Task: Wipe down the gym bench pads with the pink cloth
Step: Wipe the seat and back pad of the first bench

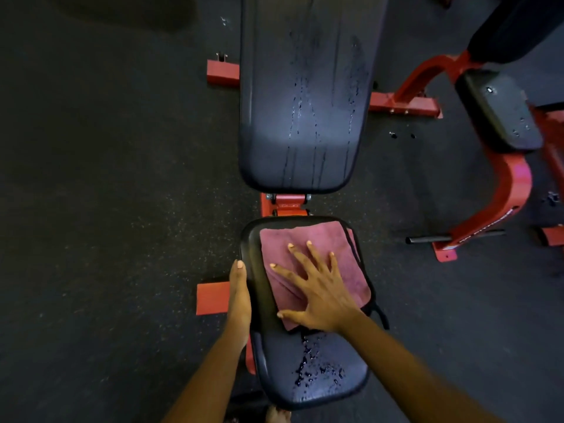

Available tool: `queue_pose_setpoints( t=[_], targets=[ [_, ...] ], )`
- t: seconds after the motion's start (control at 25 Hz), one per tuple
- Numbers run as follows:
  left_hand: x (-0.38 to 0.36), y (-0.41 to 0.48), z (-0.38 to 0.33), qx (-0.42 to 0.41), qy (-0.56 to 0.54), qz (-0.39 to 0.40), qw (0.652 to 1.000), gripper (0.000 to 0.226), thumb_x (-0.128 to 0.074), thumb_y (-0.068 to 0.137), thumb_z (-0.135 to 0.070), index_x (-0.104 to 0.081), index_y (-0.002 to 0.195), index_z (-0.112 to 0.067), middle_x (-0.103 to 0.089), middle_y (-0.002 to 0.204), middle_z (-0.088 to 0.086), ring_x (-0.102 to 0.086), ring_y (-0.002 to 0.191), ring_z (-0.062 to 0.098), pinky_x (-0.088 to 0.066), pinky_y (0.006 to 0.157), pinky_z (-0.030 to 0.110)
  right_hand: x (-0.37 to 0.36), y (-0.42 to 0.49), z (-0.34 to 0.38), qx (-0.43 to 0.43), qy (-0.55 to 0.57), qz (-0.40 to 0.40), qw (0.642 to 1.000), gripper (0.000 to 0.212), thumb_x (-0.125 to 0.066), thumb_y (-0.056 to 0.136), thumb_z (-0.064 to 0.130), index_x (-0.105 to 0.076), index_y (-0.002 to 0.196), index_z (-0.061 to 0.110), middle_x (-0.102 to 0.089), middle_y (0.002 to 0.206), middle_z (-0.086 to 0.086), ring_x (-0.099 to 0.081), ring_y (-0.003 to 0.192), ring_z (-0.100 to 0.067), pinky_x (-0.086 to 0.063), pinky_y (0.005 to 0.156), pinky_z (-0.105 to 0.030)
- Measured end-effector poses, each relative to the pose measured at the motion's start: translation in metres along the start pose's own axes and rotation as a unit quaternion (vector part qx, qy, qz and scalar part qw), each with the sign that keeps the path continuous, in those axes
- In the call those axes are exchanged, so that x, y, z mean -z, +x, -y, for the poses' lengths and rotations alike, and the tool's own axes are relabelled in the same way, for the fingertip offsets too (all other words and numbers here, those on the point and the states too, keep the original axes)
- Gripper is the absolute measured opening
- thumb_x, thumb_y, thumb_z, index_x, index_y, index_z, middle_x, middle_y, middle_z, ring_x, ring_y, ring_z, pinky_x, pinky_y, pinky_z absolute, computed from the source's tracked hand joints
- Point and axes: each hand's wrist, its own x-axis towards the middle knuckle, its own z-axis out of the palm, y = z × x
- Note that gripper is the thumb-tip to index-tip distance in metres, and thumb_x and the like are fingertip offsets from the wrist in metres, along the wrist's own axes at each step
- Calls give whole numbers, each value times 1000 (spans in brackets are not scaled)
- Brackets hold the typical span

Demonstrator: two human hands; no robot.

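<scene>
The white lettering on the neighbouring red frame (500,206) at 3 o'clock was too blurred to read. The pink cloth (293,239), a folded dusty-rose towel, lay flat on the 12 o'clock half of the black seat pad (335,355). My right hand (317,294) pressed it, fingers straight and spread. My left hand (239,297) lay along the pad's 9 o'clock edge; its fingers were hidden, so I couldn't tell whether it gripped. Droplets beaded the pad's 6 o'clock end, and wet streaks marked the back pad (274,102) at 12. The floor (106,178) was dark speckled rubber.
</scene>
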Motion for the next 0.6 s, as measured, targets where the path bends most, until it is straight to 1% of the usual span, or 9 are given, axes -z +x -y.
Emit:
queue_pose_setpoints(
  t=[0.04, 0.12, 0.2, 0.28, 0.36, 0.44, 0.48, 0.52, 0.6],
  targets=[
    [0, 7, 6, 5, -12, 9, 1000, 93, -45, 57, -91, -45, 133, -38, -49, 139, -6, -47, 127, 15, -34, 110, 42, -9, 3, -3, 3, -28, 18, 999, 80, -42, 72, 74, -19, 143, 47, -22, 155, -2, -17, 139, -33, -29, 99, -69],
    [-3, 13, 10, -6, -29, 22, 999, 87, -46, 59, -90, -48, 130, -40, -53, 136, -5, -51, 124, 17, -37, 107, 44, -20, 8, -1, -38, -45, -13, 998, 70, -42, 73, 66, -32, 139, 44, -37, 147, -3, -34, 124, -30, -43, 86, -55],
    [-7, 16, 16, -40, -30, 5, 999, 82, -47, 63, -87, -43, 132, -44, -49, 140, -6, -47, 127, 17, -35, 108, 46, -30, 12, 5, -89, -30, -66, 993, 61, -43, 74, 56, -41, 132, 41, -50, 138, -1, -39, 109, -26, -46, 75, -46],
    [-7, 15, 19, -72, -37, -21, 997, 81, -48, 64, -86, -42, 133, -44, -47, 141, -7, -45, 129, 16, -34, 109, 44, -31, 14, 12, -140, -4, -128, 982, 54, -41, 75, 49, -46, 127, 37, -57, 129, 0, -39, 101, -23, -50, 69, -44],
    [-9, 9, 18, -65, -51, -20, 996, 80, -48, 65, -85, -44, 133, -43, -47, 141, -5, -45, 129, 15, -33, 110, 43, -20, 20, 23, -202, 62, -209, 955, 51, -41, 78, 43, -46, 128, 34, -61, 122, -1, -38, 97, -20, -50, 70, -42],
    [-15, -6, 8, -74, -82, 3, 994, 71, -47, 70, -80, -50, 129, -41, -55, 134, -4, -51, 124, 12, -39, 106, 39, -6, 34, 35, -221, 110, -250, 936, 53, -40, 81, 41, -39, 134, 35, -61, 123, 1, -35, 101, -17, -45, 78, -40],
    [-18, -10, 4, -84, -103, 6, 991, 64, -45, 73, -76, -54, 125, -40, -61, 126, -5, -56, 117, 9, -44, 102, 35, -3, 44, 40, -202, 105, -234, 945, 57, -41, 82, 43, -33, 138, 36, -57, 129, 3, -33, 107, -18, -41, 84, -42],
    [-20, -15, 3, -89, -115, 3, 989, 62, -43, 73, -72, -56, 123, -38, -64, 122, -6, -59, 113, 8, -46, 100, 33, -3, 54, 44, -172, 91, -191, 962, 65, -42, 81, 48, -25, 142, 37, -49, 139, 4, -30, 119, -21, -36, 93, -47],
    [-21, -19, 4, -91, -127, 0, 988, 75, -43, 68, -79, -52, 129, -36, -60, 129, -2, -55, 118, 13, -41, 106, 39, -11, 70, 48, -117, 65, -54, 990, 77, -32, 78, 63, -5, 146, 41, -17, 157, 6, -5, 142, -27, -4, 109, -60]
  ],
)
